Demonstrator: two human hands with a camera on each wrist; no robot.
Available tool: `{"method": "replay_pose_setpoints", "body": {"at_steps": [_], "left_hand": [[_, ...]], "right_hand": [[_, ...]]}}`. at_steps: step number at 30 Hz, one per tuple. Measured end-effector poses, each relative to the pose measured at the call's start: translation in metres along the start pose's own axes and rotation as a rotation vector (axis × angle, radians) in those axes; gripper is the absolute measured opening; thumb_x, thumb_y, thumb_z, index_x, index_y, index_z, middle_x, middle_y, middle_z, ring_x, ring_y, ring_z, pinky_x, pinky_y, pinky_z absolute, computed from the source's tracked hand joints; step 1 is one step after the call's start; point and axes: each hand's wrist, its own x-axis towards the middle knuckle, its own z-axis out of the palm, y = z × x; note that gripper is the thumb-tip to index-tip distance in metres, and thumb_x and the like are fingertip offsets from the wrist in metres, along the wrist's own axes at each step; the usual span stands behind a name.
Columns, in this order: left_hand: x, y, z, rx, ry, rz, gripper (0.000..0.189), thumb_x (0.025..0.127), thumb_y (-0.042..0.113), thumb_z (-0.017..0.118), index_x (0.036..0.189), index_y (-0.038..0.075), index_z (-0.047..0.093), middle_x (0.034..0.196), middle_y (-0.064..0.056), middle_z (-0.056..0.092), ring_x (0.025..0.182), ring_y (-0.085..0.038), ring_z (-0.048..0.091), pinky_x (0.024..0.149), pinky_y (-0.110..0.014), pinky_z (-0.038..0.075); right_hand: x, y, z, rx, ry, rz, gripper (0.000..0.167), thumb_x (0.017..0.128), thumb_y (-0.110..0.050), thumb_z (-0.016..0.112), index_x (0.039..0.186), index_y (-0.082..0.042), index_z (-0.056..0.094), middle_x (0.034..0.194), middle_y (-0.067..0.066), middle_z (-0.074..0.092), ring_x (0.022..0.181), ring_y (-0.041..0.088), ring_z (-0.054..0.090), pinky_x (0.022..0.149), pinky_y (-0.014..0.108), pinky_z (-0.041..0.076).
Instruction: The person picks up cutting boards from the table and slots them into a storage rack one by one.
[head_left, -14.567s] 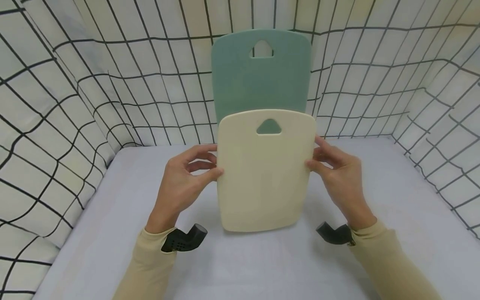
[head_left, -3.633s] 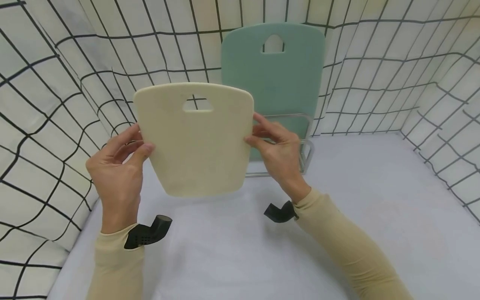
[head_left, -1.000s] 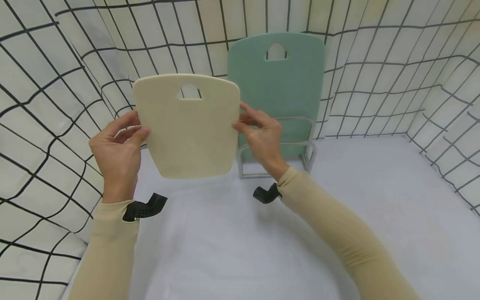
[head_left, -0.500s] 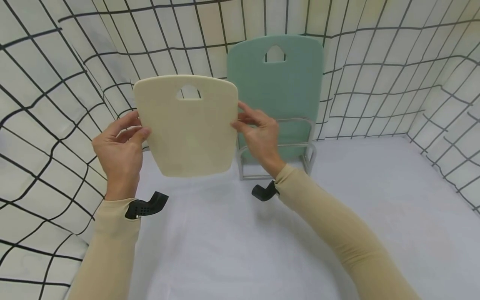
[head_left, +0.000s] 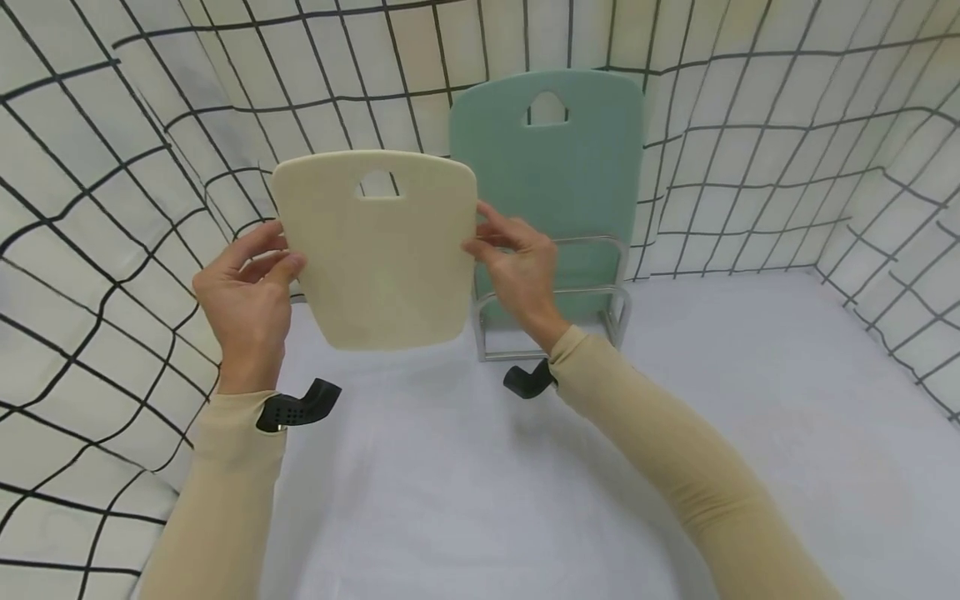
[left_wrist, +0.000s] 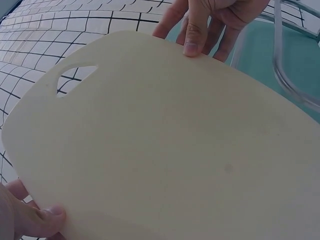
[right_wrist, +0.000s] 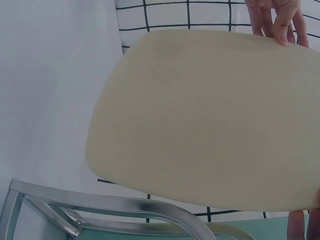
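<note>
A cream cutting board (head_left: 382,267) with a handle hole near its top is held up over the table, tilted toward the head camera. My left hand (head_left: 247,292) pinches its left edge, thumb on the front face and fingers behind. On the opposite edge, my right hand (head_left: 521,271) pinches it the same way. Behind the right hand, a green cutting board (head_left: 551,167) stands upright in a silver metal rack (head_left: 592,290). The left wrist view shows the cream board's face (left_wrist: 165,135) and both hands at its edges. In the right wrist view, the rack's tubing (right_wrist: 100,200) lies close below the board.
A white cloth-like surface (head_left: 465,483) covers the table. Walls with a black grid pattern (head_left: 750,150) rise at the back, left and right. The left hand is near the left wall (head_left: 90,292).
Since the oldest frame, both hands have carried the cream board left and up from in front of the green board, uncovering the rack. Over the last second it has barely moved.
</note>
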Motion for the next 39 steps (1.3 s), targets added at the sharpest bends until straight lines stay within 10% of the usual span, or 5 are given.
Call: {"method": "replay_pose_setpoints", "body": {"at_steps": [39], "left_hand": [[-0.001, 0.0, 0.019, -0.01, -0.018, 0.023, 0.039, 0.089, -0.003, 0.076, 0.121, 0.019, 0.078, 0.1, 0.014, 0.071, 0.092, -0.008, 0.07, 0.079, -0.011, 0.057]], "right_hand": [[0.008, 0.009, -0.015, 0.008, 0.015, -0.035, 0.044, 0.081, 0.004, 0.082, 0.123, -0.005, 0.075, 0.095, 0.023, 0.076, 0.09, 0.034, 0.078, 0.076, 0.025, 0.064]]}}
